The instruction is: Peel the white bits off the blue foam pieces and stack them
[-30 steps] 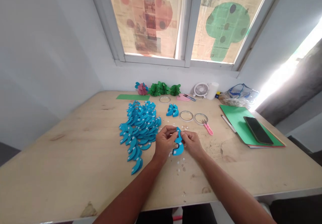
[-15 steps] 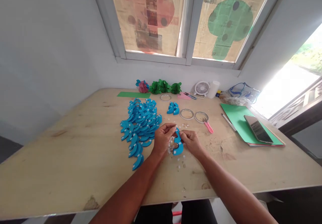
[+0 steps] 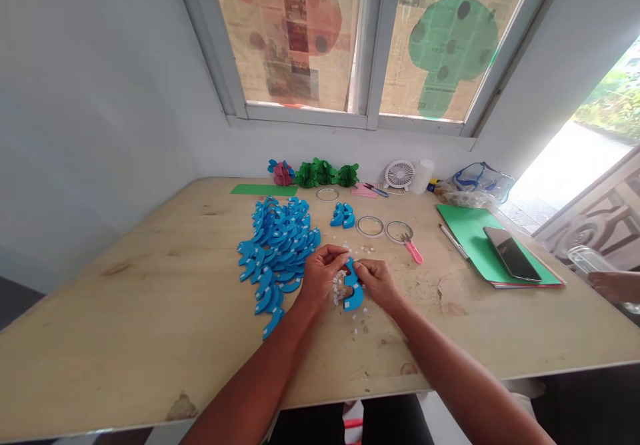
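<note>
- plainly, the blue curved pieces (image 3: 353, 300) sit between the two hands, low over the counter (image 3: 200, 338); they look like paper, so probably light, bendy and easily creased.
- the right hand (image 3: 379, 282) pinches the side edge of the upper piece between thumb and finger; an edge seems the best hold, sparing the small white squares, which may be tacky.
- the left hand (image 3: 321, 277) has its fingertips nearly together by the upper end; whether they grip anything, i cannot tell.
- white scraps (image 3: 337, 292) lie just beside, likely weightless and clingy.
- farther off, the blue pile (image 3: 283, 242) overlaps loosely and would probably slide if nudged.
</note>
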{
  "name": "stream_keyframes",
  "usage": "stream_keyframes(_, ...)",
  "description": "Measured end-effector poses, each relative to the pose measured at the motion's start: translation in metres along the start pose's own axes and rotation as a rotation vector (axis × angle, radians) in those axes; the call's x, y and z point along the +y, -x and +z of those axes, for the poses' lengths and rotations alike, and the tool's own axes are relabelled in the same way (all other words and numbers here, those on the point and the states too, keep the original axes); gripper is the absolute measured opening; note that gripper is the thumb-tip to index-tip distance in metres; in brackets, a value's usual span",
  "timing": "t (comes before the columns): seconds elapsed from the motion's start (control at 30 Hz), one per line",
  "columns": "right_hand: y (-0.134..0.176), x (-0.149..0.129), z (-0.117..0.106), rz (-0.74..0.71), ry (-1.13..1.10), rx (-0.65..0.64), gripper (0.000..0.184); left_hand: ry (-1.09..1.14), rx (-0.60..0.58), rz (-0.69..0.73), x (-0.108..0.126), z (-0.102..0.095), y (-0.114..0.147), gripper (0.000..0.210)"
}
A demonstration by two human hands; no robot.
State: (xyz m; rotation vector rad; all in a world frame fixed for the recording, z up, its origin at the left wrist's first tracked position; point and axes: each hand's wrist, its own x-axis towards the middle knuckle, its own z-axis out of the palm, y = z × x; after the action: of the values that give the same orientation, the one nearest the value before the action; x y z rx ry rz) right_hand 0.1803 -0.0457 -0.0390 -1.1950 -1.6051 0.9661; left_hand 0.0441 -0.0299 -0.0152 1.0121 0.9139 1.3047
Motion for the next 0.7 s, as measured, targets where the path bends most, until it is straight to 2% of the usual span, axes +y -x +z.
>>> stream_keyframes(0.17, 0.001, -0.007, -0.001, 0.004, -0.068, -0.04, 0.047, -0.014, -0.024, 0.009, 0.001, -0.002, 0.0, 0.018)
stream_keyframes(0.4, 0.003, -0.018, -0.004, 0.013, -0.09, -0.077, 0.041, -0.175, 0.011, 0.13, 0.002, 0.0, 0.004, 0.013)
stream_keyframes(0.7, 0.0, -0.005, -0.001, 0.045, -0.099, -0.023, 0.034, -0.206, -0.039, 0.112, 0.0, 0.001, 0.003, 0.018)
